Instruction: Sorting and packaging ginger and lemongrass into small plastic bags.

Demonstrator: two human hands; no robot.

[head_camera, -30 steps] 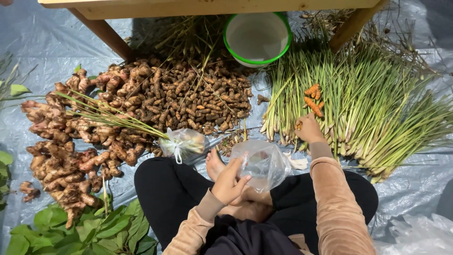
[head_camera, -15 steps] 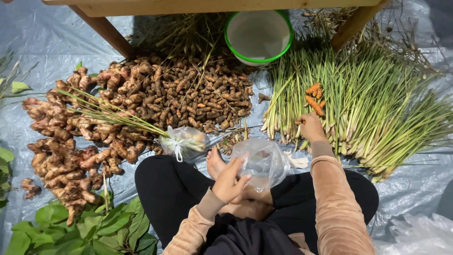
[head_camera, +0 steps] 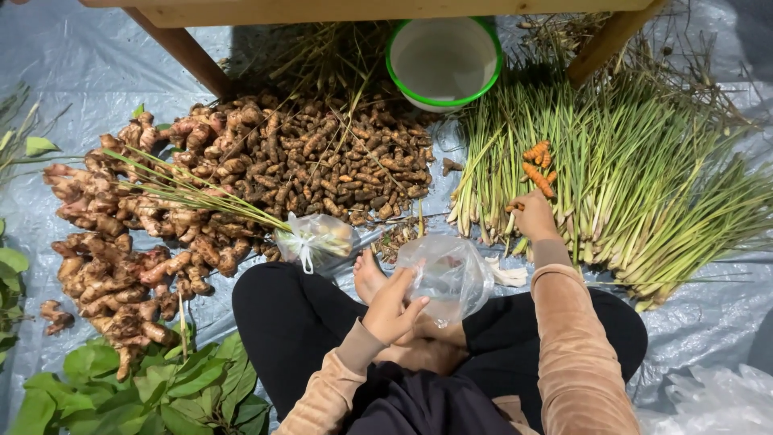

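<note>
A crumpled clear plastic bag (head_camera: 447,274) sits open-mouthed just below the lemongrass (head_camera: 612,177); orange turmeric pieces (head_camera: 538,167) lie on those stalks.

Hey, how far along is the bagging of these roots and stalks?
Done: one tied bag lies by the knee. In hand: the left hand holds an open clear bag, while the right hand reaches into the green stalks near the orange roots. Left: the big brown root pile sits loose.

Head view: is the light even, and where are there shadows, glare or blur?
Head view: soft, fairly even light; deep shadow under the wooden table behind the green-rimmed bowl; mild sheen on the plastic sheet and on the clear bag in the left hand; the right hand on the lemongrass looks sharp.
</note>
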